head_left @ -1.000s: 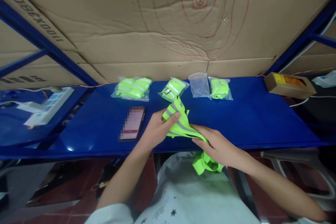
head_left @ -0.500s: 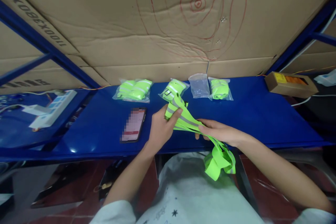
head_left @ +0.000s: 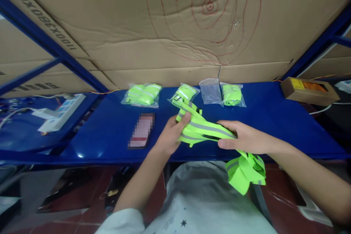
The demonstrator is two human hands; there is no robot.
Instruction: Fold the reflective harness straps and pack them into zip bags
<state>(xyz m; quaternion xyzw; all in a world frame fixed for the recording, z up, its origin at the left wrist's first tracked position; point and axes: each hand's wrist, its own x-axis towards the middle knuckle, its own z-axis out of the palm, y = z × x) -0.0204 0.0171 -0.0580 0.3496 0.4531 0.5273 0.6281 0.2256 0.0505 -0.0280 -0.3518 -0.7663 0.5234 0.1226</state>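
A neon-yellow reflective strap [head_left: 210, 128] with a grey stripe stretches in several layers between my hands above the front of the blue table. My left hand [head_left: 173, 134] grips its bunched end, thumb on top. Further right, my right hand [head_left: 245, 138] is closed round the layers, the fingers partly hidden behind them. Loose loops dangle below it, past the table's front edge. Just behind the held end lies a clear bag with a folded yellow strap [head_left: 187, 90]. To its right are a flat clear bag [head_left: 210, 92] and another bagged strap [head_left: 231, 95].
A clear bag of folded yellow straps [head_left: 144, 94] lies at the back left, a phone [head_left: 142, 131] in front of it. A cardboard box [head_left: 309, 90] sits at the back right, a white power strip [head_left: 63, 112] at the left. A cardboard panel [head_left: 117, 25] stands behind the blue table [head_left: 276, 117].
My right hand has slid right along the strap, away from my left, drawing the layers longer and flatter. The hanging loops have swung right. The whole view has shifted slightly.
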